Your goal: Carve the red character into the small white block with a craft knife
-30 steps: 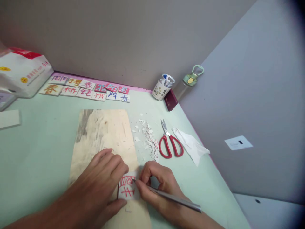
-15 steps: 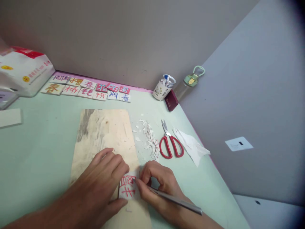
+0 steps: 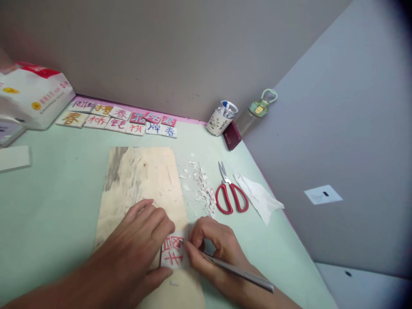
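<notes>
Tile (image 3: 174, 254) with red carved strokes lies on the wooden board (image 3: 141, 184), between your two hands at the near edge. Your left hand (image 3: 138, 249) presses flat on its left side, fingers spread and closed on nothing. Your right hand (image 3: 215, 249) grips a thin metal knife (image 3: 238, 271), its tip touching the tile's right edge. White shavings (image 3: 202, 189) and red scissors (image 3: 230, 193) lie farther right on the green table (image 3: 58, 193).
</notes>
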